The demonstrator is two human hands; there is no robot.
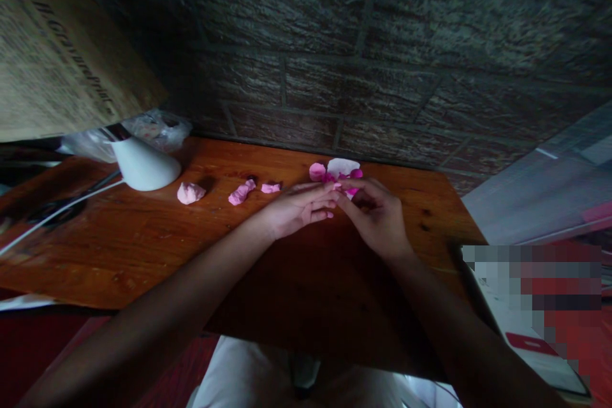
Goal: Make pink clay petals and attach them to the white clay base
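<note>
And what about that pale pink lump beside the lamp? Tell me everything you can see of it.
The pale pink lump is chunky and uneven, with a rough, creased surface and darker shading on its lower side. It looks like soft clay or dough, though the picture cannot confirm that. It appears to be one piece, lying on the wooden table, just right of the white lamp base in the picture and apart from it. Neither hand touches it; only the table does.

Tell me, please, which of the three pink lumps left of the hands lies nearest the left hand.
The smallest pink lump, rightmost, beside the left hand; the other two are larger and nearer the lamp.
</note>
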